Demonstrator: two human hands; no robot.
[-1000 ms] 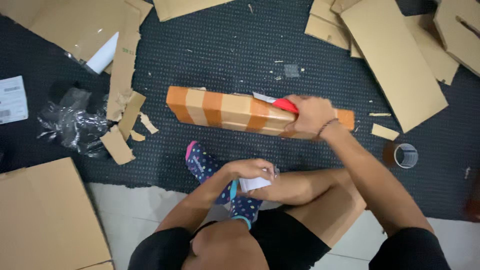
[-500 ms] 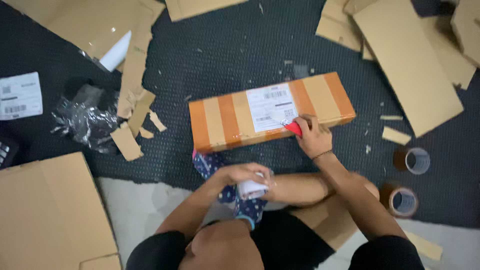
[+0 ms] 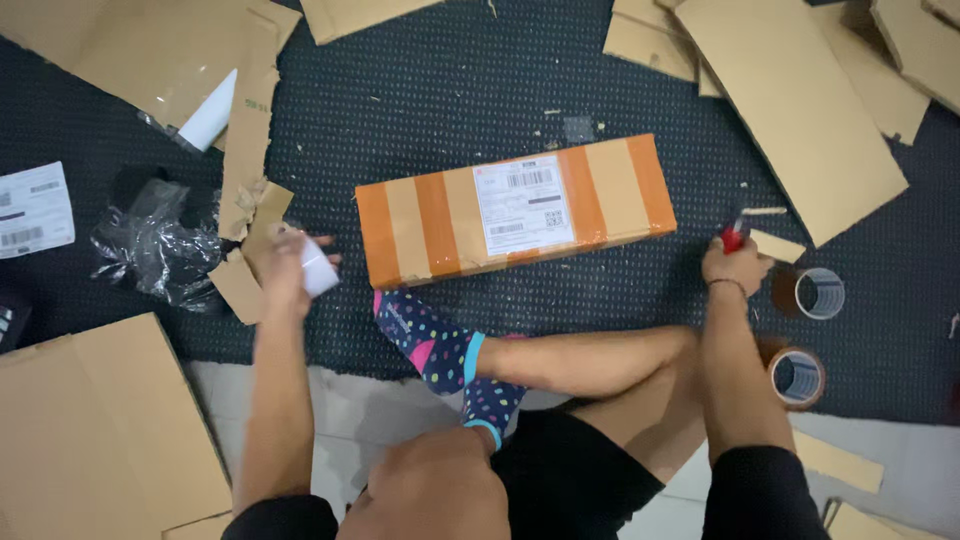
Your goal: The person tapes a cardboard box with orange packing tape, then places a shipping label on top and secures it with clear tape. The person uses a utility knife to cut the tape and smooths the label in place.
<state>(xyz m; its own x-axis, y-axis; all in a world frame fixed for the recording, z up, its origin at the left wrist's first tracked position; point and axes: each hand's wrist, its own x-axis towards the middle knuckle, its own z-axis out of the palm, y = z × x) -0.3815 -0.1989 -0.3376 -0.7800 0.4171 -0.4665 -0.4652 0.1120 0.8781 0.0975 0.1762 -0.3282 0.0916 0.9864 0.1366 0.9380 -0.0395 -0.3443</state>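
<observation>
Both grips full: left hand (image 3: 283, 268) holds white paper (image 3: 318, 270), right hand (image 3: 735, 265) a red tool (image 3: 732, 236).

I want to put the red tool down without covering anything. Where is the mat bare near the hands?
Bare mat lies behind the taped box, up to the cardboard sheets, and between the box and the right hand. Crowded: tape rolls by the right hand; scraps and crumpled plastic by the left hand.
</observation>
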